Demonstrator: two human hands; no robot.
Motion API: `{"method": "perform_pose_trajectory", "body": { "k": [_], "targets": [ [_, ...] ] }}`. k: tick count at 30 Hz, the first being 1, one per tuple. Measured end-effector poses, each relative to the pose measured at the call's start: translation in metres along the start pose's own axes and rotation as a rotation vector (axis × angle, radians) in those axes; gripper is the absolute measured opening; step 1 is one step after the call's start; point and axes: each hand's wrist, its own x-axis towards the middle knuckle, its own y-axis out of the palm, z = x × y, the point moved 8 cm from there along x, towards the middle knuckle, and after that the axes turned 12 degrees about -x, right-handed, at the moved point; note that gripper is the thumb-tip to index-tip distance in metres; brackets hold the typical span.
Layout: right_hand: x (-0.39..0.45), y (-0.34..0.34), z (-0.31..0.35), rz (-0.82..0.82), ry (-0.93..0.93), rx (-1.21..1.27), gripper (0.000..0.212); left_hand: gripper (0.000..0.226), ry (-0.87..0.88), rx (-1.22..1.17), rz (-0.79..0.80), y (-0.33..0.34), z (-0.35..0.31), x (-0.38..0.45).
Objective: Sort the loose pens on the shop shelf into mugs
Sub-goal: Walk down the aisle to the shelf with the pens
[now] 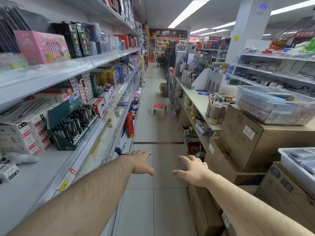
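Both my arms reach forward over the aisle floor. My left hand [140, 161] is spread, palm down, and holds nothing. My right hand [191, 169] is also spread and empty, a little to the right of it. On the left shelf stands a green display rack of dark pens [75, 124], upright in rows. Further along that shelf, several dark mugs [135, 103] with white patterns sit in a row. On the right counter, clear cups of pencils [215, 113] stand near the edge. No loose pens can be made out.
Stocked shelves [88, 65] run along the left. Cardboard boxes [255, 138] and clear bins [274, 104] pile up on the right. A small red-topped stool [158, 109], a red basket [196, 148] and an open carton [163, 89] stand on the tiled aisle floor.
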Motion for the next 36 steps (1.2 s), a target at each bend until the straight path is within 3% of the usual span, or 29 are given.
{"method": "perform_pose_trajectory", "body": {
  "k": [16,36],
  "targets": [
    [0.083,0.021,0.016,0.067,-0.016,-0.092,0.08,0.099,0.011,-0.029,0.069,0.003,0.031,0.079],
    [0.4,-0.011,-0.001,0.135,0.022,-0.08,0.08,0.098,0.073,-0.258,0.12,-0.099,0.095,0.374]
  ]
}}
